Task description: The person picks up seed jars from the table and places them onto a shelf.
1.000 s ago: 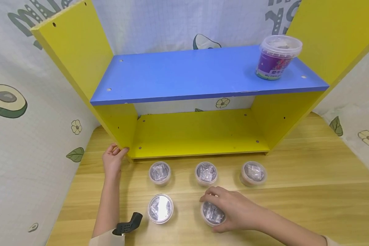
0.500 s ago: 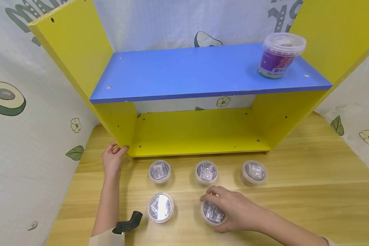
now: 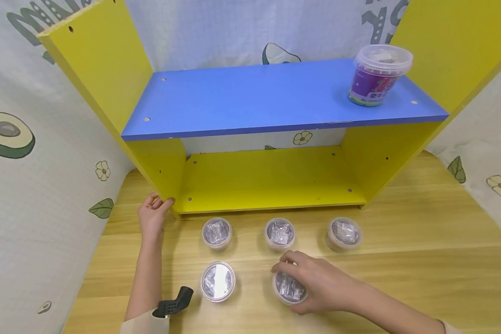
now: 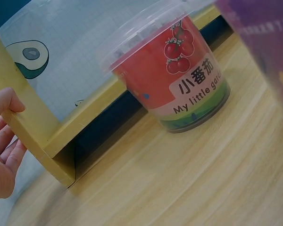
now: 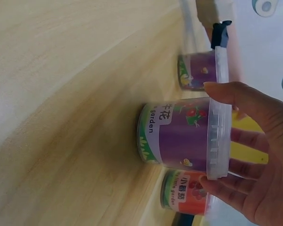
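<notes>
My right hand (image 3: pixel 317 283) grips a clear lidded plastic tub (image 3: pixel 290 287) by its lid, thumb on one side and fingers on the other. The right wrist view shows this tub's purple label (image 5: pixel 184 134); it stands on the table. My left hand (image 3: pixel 153 215) pinches the lower front edge of the left side panel (image 4: pixel 47 141) of a yellow and blue shelf unit (image 3: pixel 271 178), thumb on the inner side. Closest to it stands a tub with a red tomato label (image 4: pixel 170 70). Another purple tub (image 5: pixel 198 70) stands beyond the held one.
In the front row, a tub with a shiny lid (image 3: pixel 218 282) stands left of the held one. The back row has a left tub (image 3: pixel 217 233), a middle tub (image 3: pixel 280 234) and a right tub (image 3: pixel 344 234). One purple tub (image 3: pixel 377 76) sits on the blue board (image 3: pixel 250 102).
The head view shifts slightly. My right hand keeps its grip on the tub with only a small thumb shift, and the left hand stays at the panel.
</notes>
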`<state>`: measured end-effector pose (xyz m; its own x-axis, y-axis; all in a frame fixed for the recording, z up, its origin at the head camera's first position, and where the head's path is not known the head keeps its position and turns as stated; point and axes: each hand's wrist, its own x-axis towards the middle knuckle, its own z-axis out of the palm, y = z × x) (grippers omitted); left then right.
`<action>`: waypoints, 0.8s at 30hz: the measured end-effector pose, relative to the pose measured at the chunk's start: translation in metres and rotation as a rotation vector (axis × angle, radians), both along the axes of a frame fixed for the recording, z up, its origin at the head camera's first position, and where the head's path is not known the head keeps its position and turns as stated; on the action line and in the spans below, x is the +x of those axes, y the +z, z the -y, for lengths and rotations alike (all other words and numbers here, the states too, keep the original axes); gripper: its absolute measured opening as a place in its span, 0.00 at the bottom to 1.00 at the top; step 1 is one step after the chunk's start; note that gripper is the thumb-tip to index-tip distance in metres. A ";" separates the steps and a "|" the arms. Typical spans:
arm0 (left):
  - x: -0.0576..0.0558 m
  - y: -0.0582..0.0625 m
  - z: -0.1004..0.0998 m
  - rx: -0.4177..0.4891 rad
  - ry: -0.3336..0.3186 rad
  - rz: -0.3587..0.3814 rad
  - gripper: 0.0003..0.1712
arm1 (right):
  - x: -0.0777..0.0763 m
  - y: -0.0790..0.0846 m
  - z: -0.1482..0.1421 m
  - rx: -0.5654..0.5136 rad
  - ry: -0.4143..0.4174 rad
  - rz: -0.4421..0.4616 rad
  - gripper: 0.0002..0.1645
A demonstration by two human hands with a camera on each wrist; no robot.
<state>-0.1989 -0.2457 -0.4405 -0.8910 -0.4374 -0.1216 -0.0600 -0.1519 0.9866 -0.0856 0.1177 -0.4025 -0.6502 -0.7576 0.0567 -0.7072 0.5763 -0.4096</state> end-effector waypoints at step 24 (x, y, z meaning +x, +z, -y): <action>-0.001 0.001 0.000 0.007 0.003 0.014 0.13 | -0.018 0.043 -0.010 0.022 -0.083 0.061 0.39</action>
